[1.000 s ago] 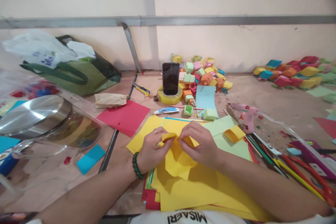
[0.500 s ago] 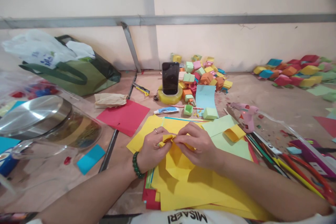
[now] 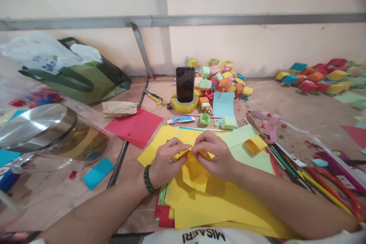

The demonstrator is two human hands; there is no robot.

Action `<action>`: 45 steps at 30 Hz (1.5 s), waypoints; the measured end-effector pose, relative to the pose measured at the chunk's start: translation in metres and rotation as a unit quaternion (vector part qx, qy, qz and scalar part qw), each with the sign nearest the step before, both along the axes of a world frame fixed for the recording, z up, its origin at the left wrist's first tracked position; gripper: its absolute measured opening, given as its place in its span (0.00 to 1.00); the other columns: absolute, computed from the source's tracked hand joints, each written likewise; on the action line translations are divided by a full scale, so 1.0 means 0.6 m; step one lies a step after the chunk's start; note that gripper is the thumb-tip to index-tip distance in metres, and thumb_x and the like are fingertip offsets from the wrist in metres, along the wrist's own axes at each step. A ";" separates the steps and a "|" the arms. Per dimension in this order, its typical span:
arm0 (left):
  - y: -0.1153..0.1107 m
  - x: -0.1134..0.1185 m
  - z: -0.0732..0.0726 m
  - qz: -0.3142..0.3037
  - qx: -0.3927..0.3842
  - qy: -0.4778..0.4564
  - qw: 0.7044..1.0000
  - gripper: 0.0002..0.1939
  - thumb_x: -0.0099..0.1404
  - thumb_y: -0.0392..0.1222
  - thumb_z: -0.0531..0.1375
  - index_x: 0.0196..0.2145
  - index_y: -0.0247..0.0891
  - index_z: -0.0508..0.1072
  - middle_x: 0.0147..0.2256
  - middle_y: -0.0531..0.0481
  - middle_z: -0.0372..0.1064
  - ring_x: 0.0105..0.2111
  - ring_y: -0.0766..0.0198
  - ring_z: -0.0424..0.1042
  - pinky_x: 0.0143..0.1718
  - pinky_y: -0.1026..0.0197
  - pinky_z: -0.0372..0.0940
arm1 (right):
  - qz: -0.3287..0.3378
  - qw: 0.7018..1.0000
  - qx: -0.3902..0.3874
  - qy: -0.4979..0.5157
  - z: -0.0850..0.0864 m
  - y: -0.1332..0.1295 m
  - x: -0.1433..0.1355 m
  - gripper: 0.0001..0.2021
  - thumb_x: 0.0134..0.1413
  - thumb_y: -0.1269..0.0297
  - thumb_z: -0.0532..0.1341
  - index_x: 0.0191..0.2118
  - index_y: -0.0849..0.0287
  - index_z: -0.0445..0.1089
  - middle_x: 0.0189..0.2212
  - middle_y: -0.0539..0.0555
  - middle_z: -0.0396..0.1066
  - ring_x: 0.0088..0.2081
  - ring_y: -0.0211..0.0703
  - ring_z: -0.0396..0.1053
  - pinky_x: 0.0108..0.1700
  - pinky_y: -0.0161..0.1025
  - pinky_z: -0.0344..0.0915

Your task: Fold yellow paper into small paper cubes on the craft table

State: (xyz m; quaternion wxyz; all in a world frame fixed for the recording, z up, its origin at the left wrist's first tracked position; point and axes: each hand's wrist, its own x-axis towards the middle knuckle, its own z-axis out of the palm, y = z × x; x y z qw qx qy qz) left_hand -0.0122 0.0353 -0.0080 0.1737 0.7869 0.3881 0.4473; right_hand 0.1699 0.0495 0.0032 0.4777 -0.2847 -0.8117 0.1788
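Note:
A small folded piece of yellow paper (image 3: 183, 153) is pinched between my two hands, just above a stack of coloured sheets. My left hand (image 3: 168, 159), with a ring and a green bead bracelet, grips its left side between thumb and fingers. On the other side, my right hand (image 3: 214, 154) pinches it with thumb and fingertips. Parts of the folds are hidden by my fingers. Below lies the top yellow sheet (image 3: 206, 206). Right of my right hand a folded yellow paper piece (image 3: 255, 144) rests on light green paper (image 3: 243, 137).
Folded paper boxes (image 3: 225, 80) are heaped behind a phone (image 3: 185, 84) standing on a tape roll (image 3: 184, 103). A pink glue gun (image 3: 268, 124), scissors (image 3: 340, 187) and pencils lie right. Left are a glass jar (image 3: 91, 141), red paper (image 3: 134, 127) and a green bag (image 3: 100, 84).
My fingertips have shifted slightly on the yellow paper, and its folded edges now show at a different angle between my hands. The surroundings look the same.

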 end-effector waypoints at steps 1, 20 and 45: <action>-0.001 0.000 0.001 0.000 -0.004 0.005 1.000 0.13 0.58 0.28 0.55 0.36 0.38 0.76 0.28 0.50 0.71 0.28 0.67 0.71 0.29 0.67 0.66 | -0.003 1.000 0.006 -0.009 -0.001 0.000 -0.001 0.09 0.49 0.78 0.57 0.30 0.57 0.69 0.27 0.52 0.66 0.30 0.38 0.66 0.31 0.35 0.66; 0.006 -0.007 0.001 0.025 0.074 0.009 0.997 0.16 0.60 0.27 0.54 0.42 0.40 0.75 0.32 0.50 0.71 0.31 0.68 0.72 0.32 0.67 0.68 | -0.023 0.999 -0.019 0.024 -0.003 0.015 0.011 0.09 0.48 0.79 0.56 0.31 0.56 0.64 0.29 0.51 0.65 0.32 0.38 0.67 0.33 0.36 0.66; -0.018 0.008 0.009 -0.019 0.033 0.037 0.999 0.15 0.58 0.33 0.59 0.44 0.36 0.71 0.34 0.46 0.70 0.33 0.63 0.72 0.34 0.64 0.70 | -0.043 0.998 -0.025 -0.037 -0.008 -0.011 -0.005 0.12 0.48 0.80 0.53 0.36 0.56 0.60 0.26 0.47 0.61 0.24 0.33 0.61 0.24 0.30 0.61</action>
